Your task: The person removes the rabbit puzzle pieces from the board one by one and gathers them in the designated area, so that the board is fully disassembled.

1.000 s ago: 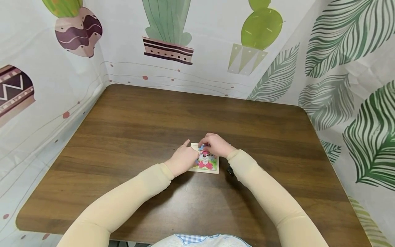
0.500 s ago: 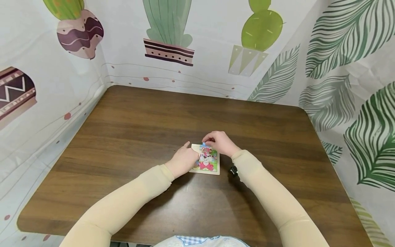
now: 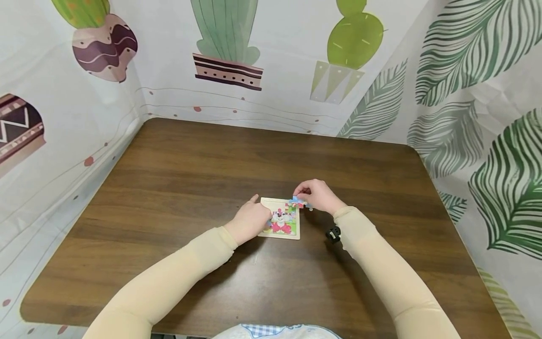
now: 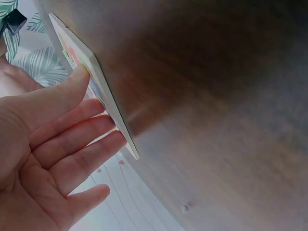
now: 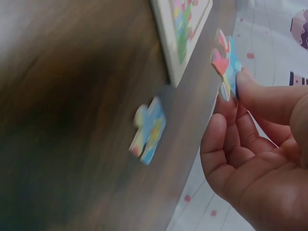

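Observation:
A square jigsaw puzzle in a pale frame [image 3: 275, 237] lies on the table, showing a pink and white cartoon animal; its upper part shows bare board. My left hand [image 3: 249, 220] rests on its left side. In the left wrist view the thumb [image 4: 79, 79] touches the picture side and the fairly straight fingers [image 4: 84, 154] meet the board's edge. Above the frame's upper right corner, my right hand [image 3: 319, 195] pinches a blue and pink puzzle piece [image 5: 227, 67] between thumb and fingers. A second blue puzzle piece [image 5: 150, 131] lies on the wood beside the frame.
The brown wooden table [image 3: 203, 160] spreads around the puzzle on all sides. White cloth with printed cacti and leaves [image 3: 288, 52] hangs behind and beside it. A black device [image 3: 333, 234] sits at the right wrist.
My right hand has taken the blue and pink puzzle piece up from the board's top and moved it right. Bare board now shows there. The left hand stays at the puzzle's left side.

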A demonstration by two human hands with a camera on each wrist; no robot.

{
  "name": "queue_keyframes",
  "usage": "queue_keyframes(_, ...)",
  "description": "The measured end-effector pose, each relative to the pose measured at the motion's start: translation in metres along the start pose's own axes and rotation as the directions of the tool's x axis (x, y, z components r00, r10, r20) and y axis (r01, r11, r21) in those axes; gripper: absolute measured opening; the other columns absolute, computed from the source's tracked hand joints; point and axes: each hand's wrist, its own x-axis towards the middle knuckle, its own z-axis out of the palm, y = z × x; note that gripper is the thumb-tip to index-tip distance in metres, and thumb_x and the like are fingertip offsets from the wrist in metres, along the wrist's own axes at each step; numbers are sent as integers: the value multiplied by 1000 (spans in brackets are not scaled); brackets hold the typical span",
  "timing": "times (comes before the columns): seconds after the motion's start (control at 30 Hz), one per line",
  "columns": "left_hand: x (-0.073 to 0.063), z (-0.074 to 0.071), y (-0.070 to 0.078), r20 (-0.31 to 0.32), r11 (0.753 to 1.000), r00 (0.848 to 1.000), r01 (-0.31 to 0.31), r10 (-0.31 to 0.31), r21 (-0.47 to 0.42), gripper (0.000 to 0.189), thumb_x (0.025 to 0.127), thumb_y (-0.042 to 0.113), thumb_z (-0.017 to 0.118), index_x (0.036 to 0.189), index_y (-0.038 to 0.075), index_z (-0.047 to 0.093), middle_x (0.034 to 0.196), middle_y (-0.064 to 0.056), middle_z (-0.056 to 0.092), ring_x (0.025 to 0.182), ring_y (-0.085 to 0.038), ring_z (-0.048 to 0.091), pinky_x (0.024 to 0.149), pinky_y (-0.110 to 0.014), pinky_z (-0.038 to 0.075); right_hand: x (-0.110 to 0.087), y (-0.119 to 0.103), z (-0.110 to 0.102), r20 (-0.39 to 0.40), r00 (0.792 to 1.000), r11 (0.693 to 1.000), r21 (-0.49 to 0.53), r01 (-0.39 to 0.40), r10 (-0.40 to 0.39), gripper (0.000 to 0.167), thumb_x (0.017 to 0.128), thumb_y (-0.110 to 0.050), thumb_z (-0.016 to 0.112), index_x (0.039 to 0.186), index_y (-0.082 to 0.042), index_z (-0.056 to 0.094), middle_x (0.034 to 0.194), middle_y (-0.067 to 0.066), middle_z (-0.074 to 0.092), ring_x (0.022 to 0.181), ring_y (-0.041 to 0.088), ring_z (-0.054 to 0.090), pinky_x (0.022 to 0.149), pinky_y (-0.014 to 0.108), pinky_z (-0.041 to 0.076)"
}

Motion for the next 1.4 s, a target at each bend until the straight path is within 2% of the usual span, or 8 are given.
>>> queue_keyframes(0.37, -1, 2, -1, -6, 1000, 1000, 3, -3, 4, 5, 76, 17, 76, 73, 17, 72, 73, 6, 71, 74, -12, 69, 109, -44, 33, -20, 40, -17, -45, 999, 1000, -25, 1, -2, 7, 88, -4, 64, 88, -6, 71, 85, 5, 67, 76, 19, 55, 69, 31, 47)
queue_keyframes(0.6, 0, 2, -1, -17, 1000, 1000, 1, -1, 11, 6, 75, 16, 77, 72, 17, 71, 71, 5, 71, 73, -12, 69, 109, -44, 34, -30, 60, -24, -43, 999, 998, -48, -33, 30, 8, 88, -4, 64, 89, -7, 71, 88, 6, 68, 81, 21, 56, 74, 36, 48)
queue_keyframes(0.87, -1, 3, -1, -10, 1000, 1000, 8, -8, 8, 6, 76, 19, 77, 74, 18, 72, 73, 6, 71, 75, -11, 69, 109, -43, 34, -32, 68, -27, -49, 995, 994, -71, -87, 83, 8, 88, -3, 63, 88, -5, 72, 86, 7, 68, 78, 22, 56, 71, 35, 47)
queue_keyframes(1.2, 0, 5, -1, -10, 1000, 1000, 19, -19, 3, 5, 76, 20, 77, 75, 18, 73, 73, 7, 71, 74, -11, 68, 110, -43, 33, -33, 75, -21, -113, 980, 984, -40, -171, 166, 8, 88, -4, 64, 86, -5, 72, 84, 7, 70, 76, 20, 58, 67, 30, 44)
queue_keyframes(1.4, 0, 4, -1, -27, 1000, 1000, 11, -11, -4, 5, 76, 20, 77, 76, 18, 73, 73, 7, 71, 73, -11, 68, 108, -43, 35, -34, 77, -19, -155, 976, 985, -45, -164, 155, 8, 86, -5, 66, 85, -6, 73, 84, 8, 70, 77, 20, 58, 68, 30, 44)
